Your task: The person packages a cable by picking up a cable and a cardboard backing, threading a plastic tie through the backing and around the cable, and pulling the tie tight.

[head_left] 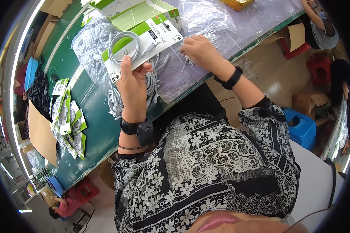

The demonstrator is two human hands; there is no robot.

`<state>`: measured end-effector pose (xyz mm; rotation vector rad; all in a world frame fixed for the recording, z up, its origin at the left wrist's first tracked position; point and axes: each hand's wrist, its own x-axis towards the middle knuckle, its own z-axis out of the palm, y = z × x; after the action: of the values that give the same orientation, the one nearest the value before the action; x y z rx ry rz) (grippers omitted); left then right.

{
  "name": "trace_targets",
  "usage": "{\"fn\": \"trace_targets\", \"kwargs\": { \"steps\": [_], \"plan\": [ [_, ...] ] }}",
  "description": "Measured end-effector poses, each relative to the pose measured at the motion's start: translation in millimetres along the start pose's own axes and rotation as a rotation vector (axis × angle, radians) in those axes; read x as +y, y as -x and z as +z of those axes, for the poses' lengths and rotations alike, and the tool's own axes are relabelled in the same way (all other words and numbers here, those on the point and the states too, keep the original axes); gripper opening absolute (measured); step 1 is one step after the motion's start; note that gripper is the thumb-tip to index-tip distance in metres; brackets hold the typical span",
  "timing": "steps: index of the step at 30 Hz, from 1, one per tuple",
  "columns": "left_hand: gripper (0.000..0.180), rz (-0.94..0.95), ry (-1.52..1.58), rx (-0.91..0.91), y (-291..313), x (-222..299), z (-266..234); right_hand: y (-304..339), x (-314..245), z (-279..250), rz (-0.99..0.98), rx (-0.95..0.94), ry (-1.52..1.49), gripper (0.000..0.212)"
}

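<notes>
My left hand [133,79] grips a white and green cable card [159,33], its thumb pressed on the front. A coiled grey USB cable [138,46] lies against that card. My right hand [202,51] is over a pile of thin white plastic ties [210,37], fingers bent down and drawn together; whatever they pinch is hidden. Below the card, loose grey cables [153,82] lie on the table near my left wrist. A clear plastic bag of coiled cables [93,42] sits left of the card.
Finished-looking carded cables [66,120] are heaped on the green table [97,136] at left, beside a brown cardboard sheet [42,134]. Green and white boxes [124,11] stand at the back. A blue stool [301,130] is on the floor at right. Other people sit nearby.
</notes>
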<state>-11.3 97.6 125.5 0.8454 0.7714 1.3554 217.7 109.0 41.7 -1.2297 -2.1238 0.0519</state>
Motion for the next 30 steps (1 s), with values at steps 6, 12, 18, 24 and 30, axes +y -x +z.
{"fn": "trace_targets", "kwargs": {
  "steps": [6, 12, 18, 24, 30],
  "plan": [
    [0.029, -0.01, 0.047, 0.056, 1, 9, -4, -22, -6, 0, -0.172, -0.206, 0.163, 0.007],
    [0.028, -0.067, 0.108, 0.016, 4, 9, -11, -37, 19, 3, -0.498, -0.346, 0.164, 0.006],
    [0.025, -0.183, 0.426, -0.034, 8, 14, -5, -56, -6, -9, -0.51, -0.337, -0.046, 0.006],
    [0.021, -0.446, 1.043, -0.146, 2, 24, -8, -63, -84, -46, -0.068, 0.128, -0.571, 0.008],
    [0.022, -0.555, 1.349, -0.202, 7, 30, 7, -63, -114, -63, 0.043, 0.315, -0.481, 0.011]
  ]
}}
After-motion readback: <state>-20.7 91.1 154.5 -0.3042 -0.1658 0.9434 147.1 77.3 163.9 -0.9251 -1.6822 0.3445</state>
